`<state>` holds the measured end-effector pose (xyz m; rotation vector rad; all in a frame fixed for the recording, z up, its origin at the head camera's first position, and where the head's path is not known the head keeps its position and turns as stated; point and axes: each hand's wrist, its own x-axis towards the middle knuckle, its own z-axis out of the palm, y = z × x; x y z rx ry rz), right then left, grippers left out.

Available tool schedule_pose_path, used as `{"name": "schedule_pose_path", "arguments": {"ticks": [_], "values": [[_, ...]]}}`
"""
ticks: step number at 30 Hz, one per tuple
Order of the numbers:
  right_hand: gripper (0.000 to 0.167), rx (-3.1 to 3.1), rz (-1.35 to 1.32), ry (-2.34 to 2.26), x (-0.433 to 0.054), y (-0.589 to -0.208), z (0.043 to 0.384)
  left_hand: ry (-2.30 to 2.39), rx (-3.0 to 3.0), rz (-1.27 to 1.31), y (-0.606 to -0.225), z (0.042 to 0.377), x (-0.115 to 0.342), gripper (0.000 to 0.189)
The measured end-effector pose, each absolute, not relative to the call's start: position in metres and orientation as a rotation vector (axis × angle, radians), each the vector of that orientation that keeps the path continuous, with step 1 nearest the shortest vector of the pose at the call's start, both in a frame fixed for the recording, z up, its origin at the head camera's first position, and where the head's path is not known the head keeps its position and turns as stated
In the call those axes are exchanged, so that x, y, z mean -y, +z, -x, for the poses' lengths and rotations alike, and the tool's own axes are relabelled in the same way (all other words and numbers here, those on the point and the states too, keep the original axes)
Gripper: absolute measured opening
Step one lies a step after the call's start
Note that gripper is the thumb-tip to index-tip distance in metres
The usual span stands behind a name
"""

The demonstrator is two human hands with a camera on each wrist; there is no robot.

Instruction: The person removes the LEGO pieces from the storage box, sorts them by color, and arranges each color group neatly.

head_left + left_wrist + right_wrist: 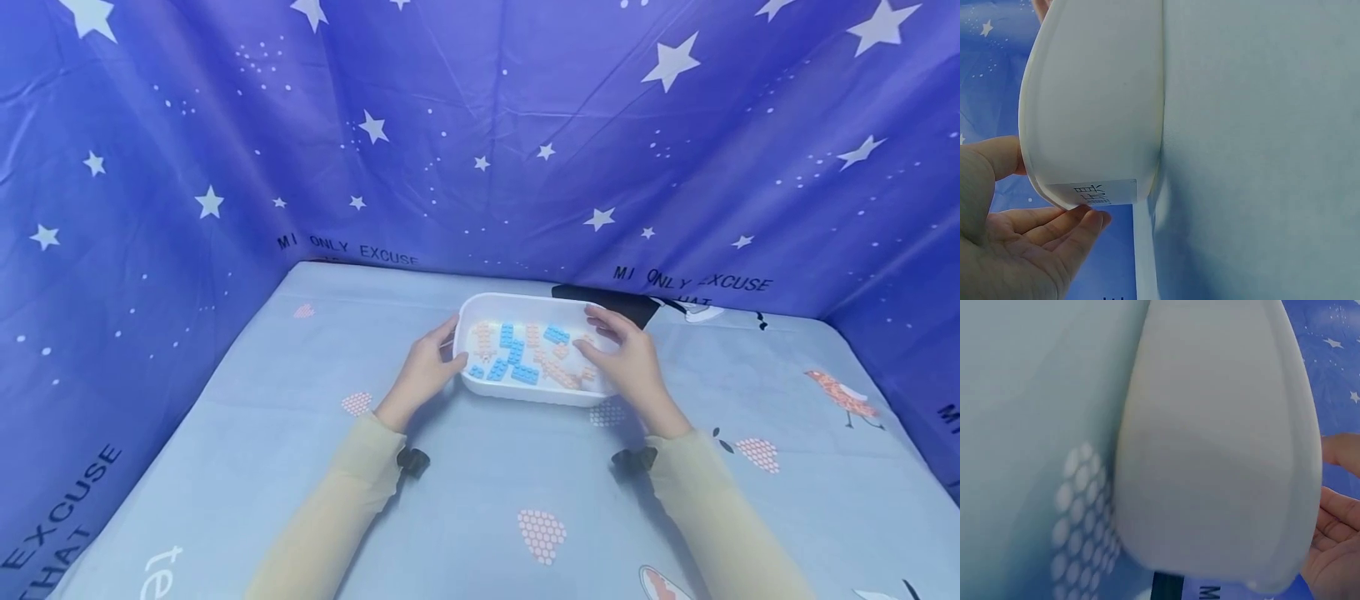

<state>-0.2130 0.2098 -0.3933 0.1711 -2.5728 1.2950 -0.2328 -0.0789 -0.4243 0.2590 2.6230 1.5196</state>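
Note:
A white rectangular plastic tray (540,398) rests on the pale blue cloth with its long side facing me. Inside are several blue toy building bricks (515,352) and several pale orange bricks (557,369). My left hand (425,371) grips the tray's left end. Its thumb lies at the rim, and in the left wrist view the fingers (1079,234) bear against the end wall beside a printed label (1094,192). Over the right end, my right hand (632,364) reaches past the rim, thumb and index finger spread apart above the bricks. Its fingertips are partly hidden behind the wall in the right wrist view.
Behind the tray lies a black shape (607,302) at the cloth's back edge. Blue curtains (480,200) with stars enclose the back and sides. The cloth (247,467) carries printed hearts and a bird. Dark wrist mounts (633,461) sit under the sleeves.

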Motion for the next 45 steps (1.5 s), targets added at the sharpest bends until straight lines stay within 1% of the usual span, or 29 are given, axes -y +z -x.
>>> {"name": "schedule_pose_path", "arguments": {"ticks": [11,20,30,37,45], "values": [[0.061,2.679,-0.274,1.476,-0.171,-0.383,0.230,1.512,-2.648,-0.296,-0.427,0.235,0.079,0.068],[0.064,2.758,-0.271,1.511,-0.137,-0.389,0.244,1.514,-2.641,-0.290,-0.428,0.236,0.081,0.069],[0.071,2.886,-0.304,1.372,-0.114,-0.396,0.252,1.526,-2.628,-0.327,-0.427,0.236,0.082,0.069],[0.072,2.958,-0.269,1.288,-0.099,-0.395,0.254,1.536,-2.628,-0.354,-0.427,0.237,0.083,0.069],[0.074,3.022,-0.248,1.254,-0.089,-0.405,0.260,1.538,-2.636,-0.365,-0.427,0.237,0.084,0.068]]}}
